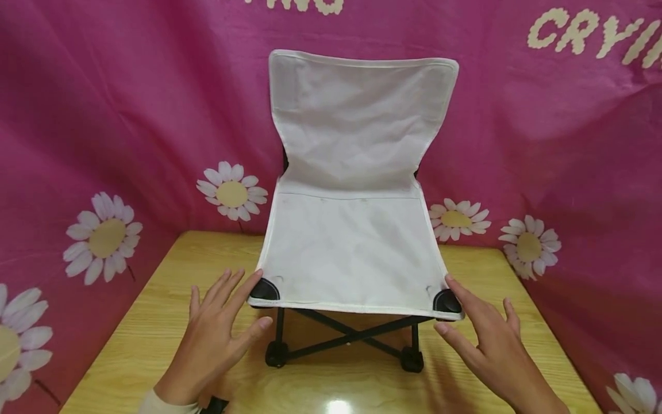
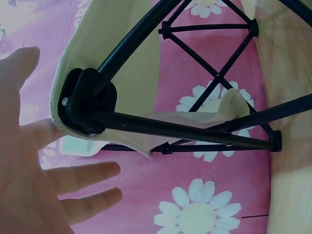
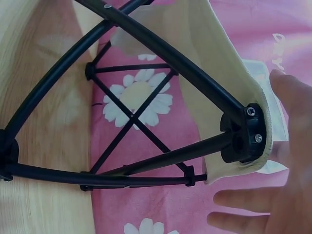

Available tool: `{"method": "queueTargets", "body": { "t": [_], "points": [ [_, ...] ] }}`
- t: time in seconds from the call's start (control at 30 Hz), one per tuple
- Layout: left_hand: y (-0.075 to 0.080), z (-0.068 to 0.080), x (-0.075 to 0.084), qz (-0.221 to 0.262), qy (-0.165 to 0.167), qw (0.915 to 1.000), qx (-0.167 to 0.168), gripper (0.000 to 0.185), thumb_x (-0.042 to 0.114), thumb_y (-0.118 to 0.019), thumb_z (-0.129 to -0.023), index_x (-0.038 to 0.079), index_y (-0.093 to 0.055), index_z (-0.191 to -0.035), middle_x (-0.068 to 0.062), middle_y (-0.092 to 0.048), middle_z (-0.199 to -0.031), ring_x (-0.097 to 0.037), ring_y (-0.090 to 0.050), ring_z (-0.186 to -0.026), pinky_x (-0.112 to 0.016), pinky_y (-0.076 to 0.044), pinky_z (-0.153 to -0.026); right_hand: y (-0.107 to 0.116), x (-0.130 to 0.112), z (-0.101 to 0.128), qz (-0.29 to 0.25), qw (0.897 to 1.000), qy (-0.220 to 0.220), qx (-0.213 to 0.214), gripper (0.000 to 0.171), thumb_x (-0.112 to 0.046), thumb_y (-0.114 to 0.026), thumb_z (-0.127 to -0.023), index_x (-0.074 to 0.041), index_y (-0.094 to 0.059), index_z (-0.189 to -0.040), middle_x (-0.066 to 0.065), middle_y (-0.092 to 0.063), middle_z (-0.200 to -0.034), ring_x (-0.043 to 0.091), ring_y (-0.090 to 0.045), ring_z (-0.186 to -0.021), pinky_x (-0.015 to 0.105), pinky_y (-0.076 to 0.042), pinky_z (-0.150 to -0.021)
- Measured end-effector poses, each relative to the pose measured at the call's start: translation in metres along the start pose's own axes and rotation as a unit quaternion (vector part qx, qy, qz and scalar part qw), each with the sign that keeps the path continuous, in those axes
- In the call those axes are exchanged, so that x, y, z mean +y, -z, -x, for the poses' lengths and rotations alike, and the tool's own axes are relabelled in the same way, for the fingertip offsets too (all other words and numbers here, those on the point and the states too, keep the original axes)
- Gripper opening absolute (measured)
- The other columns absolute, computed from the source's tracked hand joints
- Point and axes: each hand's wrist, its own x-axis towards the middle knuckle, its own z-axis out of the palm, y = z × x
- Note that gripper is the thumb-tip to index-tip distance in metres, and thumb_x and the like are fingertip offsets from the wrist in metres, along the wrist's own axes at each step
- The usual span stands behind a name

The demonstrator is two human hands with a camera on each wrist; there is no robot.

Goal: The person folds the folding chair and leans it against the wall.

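A small folding chair (image 1: 357,247) with a white fabric seat and backrest stands unfolded, its black crossed legs (image 1: 357,333) under the seat. My left hand (image 1: 212,336) is at the seat's front left corner, fingers spread, the index fingertip at the edge by the black corner patch (image 1: 265,289). At the opposite front corner my right hand (image 1: 491,345) has its fingers extended, index fingertip by the other black patch (image 1: 447,301). From below, the left wrist view shows a black plastic corner joint (image 2: 85,100) beside the left fingers; the right wrist view shows its screwed counterpart (image 3: 246,131).
The chair stands on a light wooden table (image 1: 217,253). Behind and at both sides hangs a pink cloth (image 1: 155,115) printed with white daisies and pale lettering. A small dark object (image 1: 214,405) lies by the left sleeve at the bottom edge.
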Motion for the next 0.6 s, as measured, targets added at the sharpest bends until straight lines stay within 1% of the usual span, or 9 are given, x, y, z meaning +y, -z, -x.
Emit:
{"method": "queueTargets", "body": {
  "t": [0.17, 0.3, 0.37, 0.43, 0.5, 0.57, 0.6],
  "points": [
    [-0.0014, -0.0013, 0.0008, 0.02, -0.007, 0.9993, 0.03, 0.07, 0.045, -0.074, -0.081, 0.03, -0.046, -0.144, -0.009, -0.051, -0.141, -0.035, -0.043, -0.131, -0.072, -0.017, -0.103, -0.0007, -0.0007, -0.0002, -0.005, 1.0, 0.004, 0.007, 0.073, -0.032, -0.072, -0.086, -0.028, -0.036, -0.15, 0.006, -0.049, -0.144, 0.037, -0.053, -0.12, 0.067, 0.002, -0.108],
    [-0.0039, -0.0025, 0.0014, 0.037, -0.022, 0.9976, 0.054, 0.069, 0.04, -0.078, -0.078, 0.028, -0.051, -0.141, -0.007, -0.056, -0.134, -0.029, -0.051, -0.123, -0.07, -0.025, -0.101, -0.0002, -0.0009, 0.0012, -0.012, 1.0, 0.0, 0.014, 0.072, -0.031, -0.073, -0.086, -0.028, -0.038, -0.149, 0.007, -0.051, -0.141, 0.038, -0.056, -0.117, 0.067, 0.001, -0.107],
    [-0.0053, -0.0029, 0.0014, 0.043, -0.03, 0.9966, 0.063, 0.069, 0.039, -0.079, -0.077, 0.027, -0.052, -0.14, -0.007, -0.058, -0.131, -0.027, -0.054, -0.119, -0.069, -0.029, -0.1, -0.0013, -0.0003, 0.002, -0.019, 0.999, 0.002, 0.027, 0.072, -0.029, -0.075, -0.085, -0.028, -0.039, -0.148, 0.007, -0.053, -0.14, 0.038, -0.057, -0.116, 0.068, -0.001, -0.107],
    [-0.0065, -0.0027, 0.0011, 0.047, -0.035, 0.9959, 0.069, 0.069, 0.037, -0.081, -0.076, 0.026, -0.053, -0.139, -0.006, -0.058, -0.131, -0.027, -0.055, -0.117, -0.067, -0.031, -0.098, -0.0034, 0.0004, 0.003, -0.023, 0.999, 0.003, 0.042, 0.072, -0.027, -0.076, -0.083, -0.027, -0.041, -0.147, 0.007, -0.055, -0.138, 0.034, -0.058, -0.115, 0.068, -0.004, -0.107],
    [-0.0076, -0.0023, 0.0007, 0.049, -0.037, 0.9953, 0.075, 0.069, 0.037, -0.081, -0.075, 0.026, -0.054, -0.138, -0.006, -0.058, -0.13, -0.026, -0.056, -0.116, -0.064, -0.034, -0.098, -0.006, 0.0011, 0.0041, -0.028, 0.998, 0.004, 0.06, 0.072, -0.025, -0.078, -0.082, -0.027, -0.044, -0.146, 0.007, -0.056, -0.136, 0.025, -0.057, -0.116, 0.068, -0.008, -0.107],
    [-0.0091, -0.0019, 0.0007, 0.053, -0.036, 0.9946, 0.081, 0.069, 0.035, -0.082, -0.074, 0.025, -0.056, -0.137, -0.006, -0.058, -0.129, -0.025, -0.056, -0.115, -0.06, -0.038, -0.095, -0.0083, 0.0015, 0.0053, -0.031, 0.997, 0.0, 0.077, 0.072, -0.023, -0.079, -0.08, -0.027, -0.047, -0.144, 0.006, -0.058, -0.134, 0.016, -0.056, -0.115, 0.068, -0.013, -0.107],
    [-0.01, -0.0016, 0.0008, 0.057, -0.035, 0.9942, 0.085, 0.068, 0.034, -0.083, -0.074, 0.024, -0.056, -0.136, -0.005, -0.058, -0.129, -0.025, -0.056, -0.114, -0.058, -0.04, -0.093, -0.0089, 0.0014, 0.0057, -0.03, 0.996, -0.001, 0.084, 0.072, -0.023, -0.08, -0.079, -0.027, -0.048, -0.143, 0.005, -0.059, -0.133, 0.014, -0.056, -0.114, 0.065, -0.02, -0.105]
  ]
}}
